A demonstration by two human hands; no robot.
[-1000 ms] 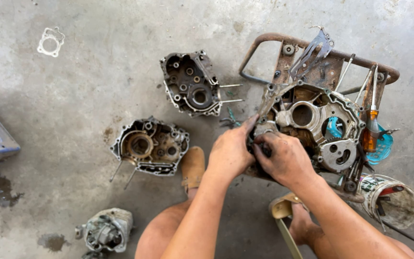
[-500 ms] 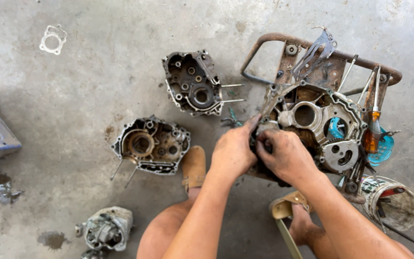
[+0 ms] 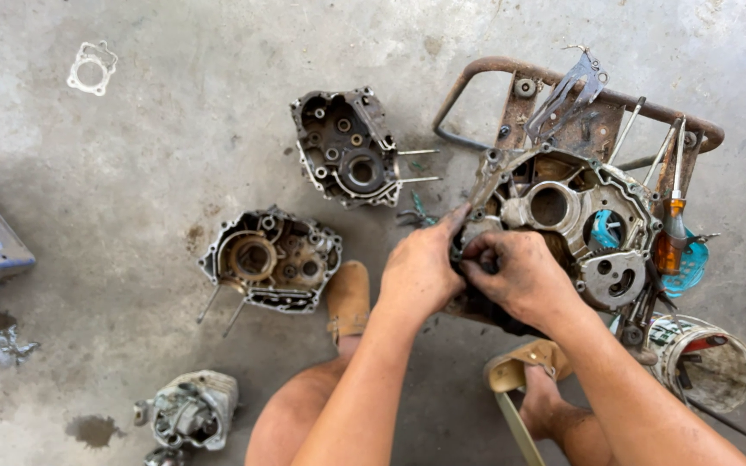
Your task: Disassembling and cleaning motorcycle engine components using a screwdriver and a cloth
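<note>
While both hands press in at the near left edge of the big engine case, a slip looks like the main danger. The left hand has its fingers bent against the case's rim, and the right hand has its fingers curled tight around a small dark part that I cannot see well. The case sits tilted on a rusty metal stand on the floor, not flat, so a hard push could rock it or tip it off. Both hands look oily, so the small part could pop out and drop into the case or roll away on the concrete. An orange screwdriver leans at the case's far right side and could fall if the stand shakes. Bare knees and sandals are right below, so a falling case could hurt.
</note>
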